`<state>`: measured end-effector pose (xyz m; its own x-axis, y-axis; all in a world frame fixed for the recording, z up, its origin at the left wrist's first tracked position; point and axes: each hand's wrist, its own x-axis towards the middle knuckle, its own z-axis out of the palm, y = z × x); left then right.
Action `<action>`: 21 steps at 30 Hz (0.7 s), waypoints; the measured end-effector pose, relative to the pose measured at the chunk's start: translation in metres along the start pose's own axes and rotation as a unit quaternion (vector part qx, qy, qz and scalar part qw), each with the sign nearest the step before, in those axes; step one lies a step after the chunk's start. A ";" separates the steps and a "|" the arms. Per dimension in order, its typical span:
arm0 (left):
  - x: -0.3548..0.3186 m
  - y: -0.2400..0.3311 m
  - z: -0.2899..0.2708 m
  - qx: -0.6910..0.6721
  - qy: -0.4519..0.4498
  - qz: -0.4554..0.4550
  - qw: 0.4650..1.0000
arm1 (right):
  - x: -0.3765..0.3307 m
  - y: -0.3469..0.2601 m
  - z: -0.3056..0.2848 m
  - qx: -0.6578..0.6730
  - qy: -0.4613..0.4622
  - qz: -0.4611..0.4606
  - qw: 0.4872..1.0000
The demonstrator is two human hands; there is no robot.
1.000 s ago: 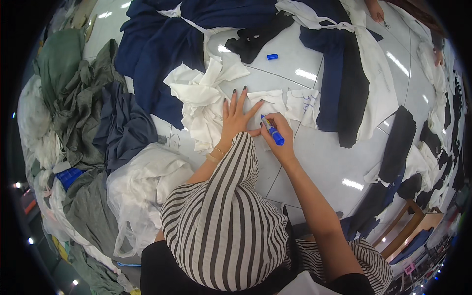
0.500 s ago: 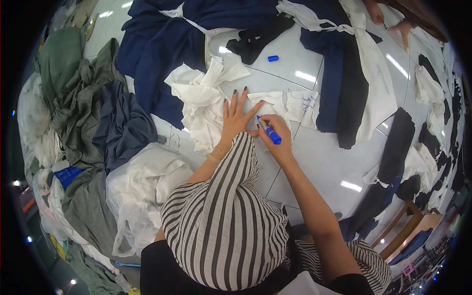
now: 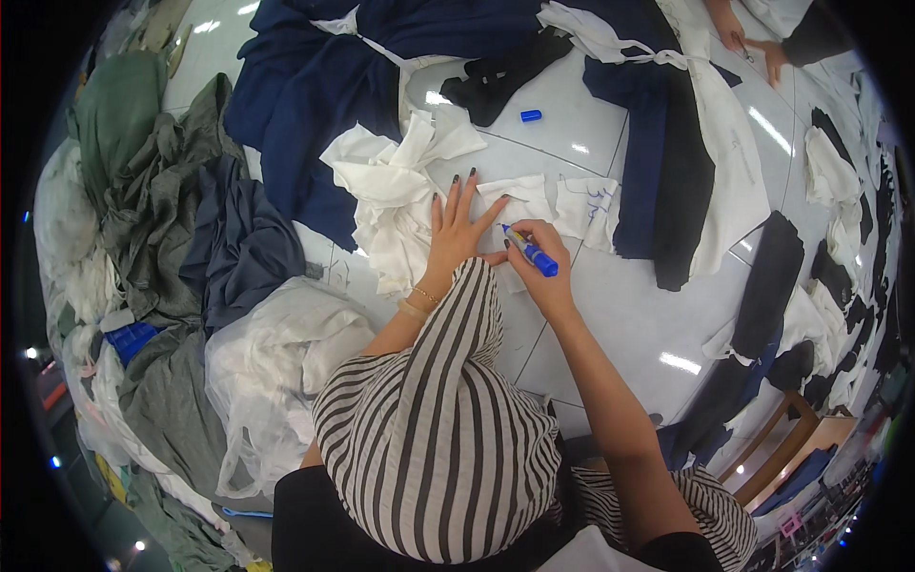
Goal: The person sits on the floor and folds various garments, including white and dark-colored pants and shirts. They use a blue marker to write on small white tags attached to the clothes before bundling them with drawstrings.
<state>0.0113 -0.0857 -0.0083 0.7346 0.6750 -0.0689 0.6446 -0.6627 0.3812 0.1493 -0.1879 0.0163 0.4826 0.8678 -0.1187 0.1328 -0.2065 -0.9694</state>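
Observation:
My right hand (image 3: 545, 262) grips a blue marker pen (image 3: 534, 255), its uncapped tip down at a small piece of white cloth (image 3: 522, 194). Fingers spread, my left hand (image 3: 456, 234) presses flat on that cloth and on the edge of a crumpled white cloth heap (image 3: 389, 200) beside it. Just right of the piece lies another white scrap (image 3: 583, 205) with blue handwriting on it. The pen's blue cap (image 3: 531, 115) rests on the tiles farther off.
Navy cloth (image 3: 295, 124) spreads behind the white heap. A tied bundle of navy, black and white cloth (image 3: 681, 162) lies to the right. Grey-green cloth (image 3: 176, 210) and a clear plastic bag (image 3: 281, 367) are at left. Another person's hands (image 3: 758, 52) work at the far right.
My right hand and the marker have shifted slightly right, while my left hand stays nearly in place. At the far right, the other person's arm and hands have moved.

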 end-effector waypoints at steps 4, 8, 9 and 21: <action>0.000 0.000 0.001 0.013 0.003 0.001 1.000 | 0.002 -0.001 0.003 -0.022 0.000 -0.023 0.999; 0.000 0.000 0.001 0.020 0.000 0.000 1.000 | 0.004 0.001 0.003 -0.037 -0.002 -0.041 0.998; 0.000 0.000 0.001 0.022 -0.003 0.000 1.000 | 0.004 0.002 0.002 -0.043 -0.001 -0.047 0.998; 0.003 0.010 -0.007 -0.012 -0.002 -0.018 1.000 | 0.004 -0.001 -0.010 0.086 0.038 0.087 0.992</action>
<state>0.0186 -0.0880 0.0021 0.7117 0.6971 -0.0873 0.6656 -0.6293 0.4012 0.1592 -0.1886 0.0192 0.5502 0.7877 -0.2770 -0.1048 -0.2640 -0.9588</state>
